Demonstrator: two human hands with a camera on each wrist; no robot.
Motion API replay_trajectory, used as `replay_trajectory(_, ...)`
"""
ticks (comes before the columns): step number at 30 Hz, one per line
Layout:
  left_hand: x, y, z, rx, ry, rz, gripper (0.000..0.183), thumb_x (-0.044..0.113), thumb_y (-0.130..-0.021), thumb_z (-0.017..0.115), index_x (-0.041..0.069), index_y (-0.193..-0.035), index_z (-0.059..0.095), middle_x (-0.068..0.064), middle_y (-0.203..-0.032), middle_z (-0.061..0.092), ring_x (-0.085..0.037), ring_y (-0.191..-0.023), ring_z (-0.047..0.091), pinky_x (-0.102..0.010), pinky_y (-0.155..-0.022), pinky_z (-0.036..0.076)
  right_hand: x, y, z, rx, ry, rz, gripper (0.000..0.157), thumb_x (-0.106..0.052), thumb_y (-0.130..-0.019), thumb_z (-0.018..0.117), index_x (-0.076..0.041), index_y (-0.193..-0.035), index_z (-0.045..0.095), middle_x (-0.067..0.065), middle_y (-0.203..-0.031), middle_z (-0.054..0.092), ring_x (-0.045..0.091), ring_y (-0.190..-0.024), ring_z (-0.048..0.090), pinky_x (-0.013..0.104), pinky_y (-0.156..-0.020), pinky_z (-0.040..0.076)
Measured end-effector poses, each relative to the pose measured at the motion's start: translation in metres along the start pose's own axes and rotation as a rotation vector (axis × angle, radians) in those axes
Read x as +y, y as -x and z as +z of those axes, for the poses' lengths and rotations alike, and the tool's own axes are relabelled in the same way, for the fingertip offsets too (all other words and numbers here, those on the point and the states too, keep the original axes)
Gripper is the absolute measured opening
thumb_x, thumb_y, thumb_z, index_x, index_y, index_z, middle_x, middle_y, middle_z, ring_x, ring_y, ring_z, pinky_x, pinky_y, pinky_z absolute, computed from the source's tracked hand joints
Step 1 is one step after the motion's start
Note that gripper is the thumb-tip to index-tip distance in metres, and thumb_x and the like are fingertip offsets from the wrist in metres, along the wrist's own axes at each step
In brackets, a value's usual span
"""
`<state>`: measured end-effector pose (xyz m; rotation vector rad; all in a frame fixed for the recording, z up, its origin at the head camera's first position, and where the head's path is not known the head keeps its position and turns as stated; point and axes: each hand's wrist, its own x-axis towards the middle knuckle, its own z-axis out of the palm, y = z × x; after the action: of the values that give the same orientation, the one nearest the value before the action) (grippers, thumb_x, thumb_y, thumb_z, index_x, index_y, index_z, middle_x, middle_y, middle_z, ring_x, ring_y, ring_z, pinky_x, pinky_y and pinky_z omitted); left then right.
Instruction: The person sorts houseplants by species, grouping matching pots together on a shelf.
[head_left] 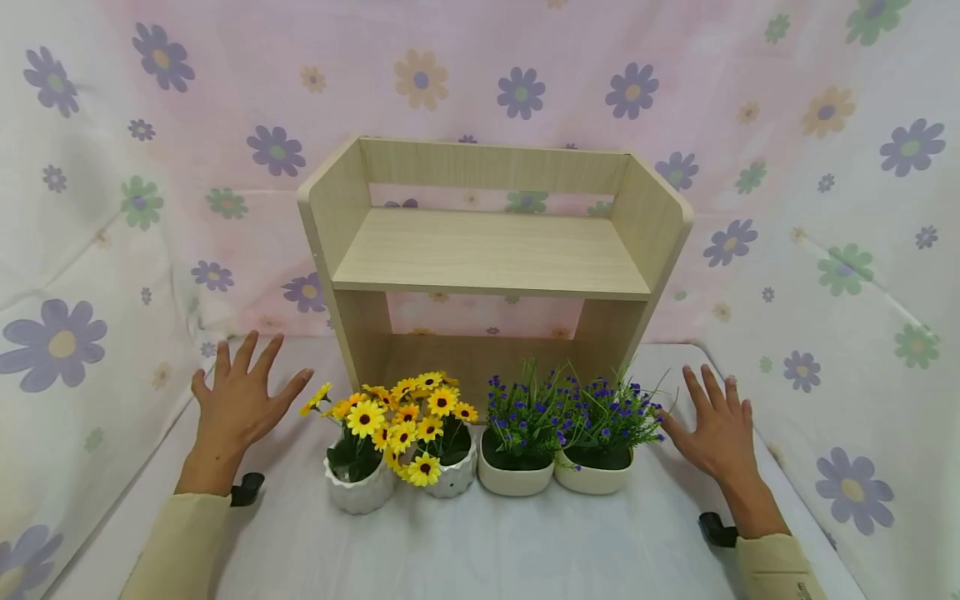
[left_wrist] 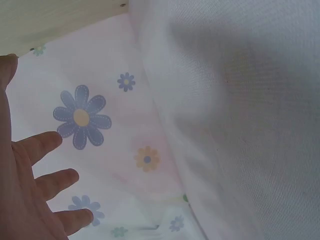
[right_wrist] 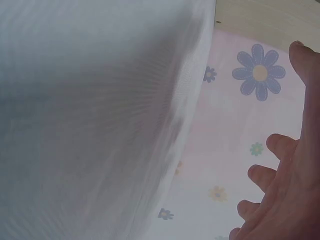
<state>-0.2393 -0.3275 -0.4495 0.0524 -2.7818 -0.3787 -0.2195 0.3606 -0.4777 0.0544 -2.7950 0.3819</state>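
In the head view my left hand [head_left: 238, 406] is spread over the white table, left of the pots, holding nothing. My right hand [head_left: 714, 429] lies likewise with fingers apart, its thumb close to the rightmost plant. Between the hands stand two yellow artificial sunflower pots, one in a ribbed white pot [head_left: 360, 492] and one in a white pot [head_left: 453, 478]. To their right are two purple-flowered grass plants in cream oval pots, a left one [head_left: 517, 479] and a right one [head_left: 596, 477]. Both wrist views show spread fingers and no held thing.
Behind the pots stands a light wooden two-tier shelf [head_left: 491, 250] with raised sides and a back rail. Flower-printed cloth [head_left: 465, 75] hangs around the back and both sides. White cloth covers the table [head_left: 525, 550].
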Motion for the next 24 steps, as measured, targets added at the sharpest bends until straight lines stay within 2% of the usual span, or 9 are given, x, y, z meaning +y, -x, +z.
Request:
replay_trajectory(10,0.0016,0.0015,-0.0016,0.048,0.003,0.017,0.086,0.068,-0.101,0.053,0.003,-0.158,0.045,-0.029,-0.167,0.03,-0.06,-0.155,0.015,-0.087,-0.11,0.021,-0.0018,-0.0007,-0.0007,0.047,-0.031,-0.034,0.088,-0.048,-0.097,0.071,-0.01,-0.167,0.032,0.03,-0.167,0.032,0.063,-0.151,0.021,0.082,-0.118,0.015)
replay_trajectory(19,0.0024,0.0005,-0.003,0.071,0.016,0.038,0.08,0.063,-0.102,0.057,-0.001,-0.151,0.051,-0.031,-0.162,0.038,-0.059,-0.151,0.026,-0.085,-0.11,0.026,-0.0012,-0.0006,0.0006,0.081,-0.048,-0.048,0.085,-0.041,-0.094,0.075,-0.007,-0.163,0.039,0.032,-0.163,0.038,0.065,-0.146,0.03,0.082,-0.117,0.018)
replay_trajectory(24,0.0038,0.0002,-0.005,0.106,0.053,0.064,0.075,0.056,-0.102,0.063,-0.003,-0.148,0.055,-0.032,-0.156,0.045,-0.056,-0.143,0.04,-0.083,-0.107,0.033,-0.0023,-0.0008,-0.0001,0.101,-0.068,-0.055,0.081,-0.038,-0.094,0.076,-0.004,-0.16,0.043,0.032,-0.161,0.041,0.063,-0.145,0.034,0.08,-0.119,0.019)
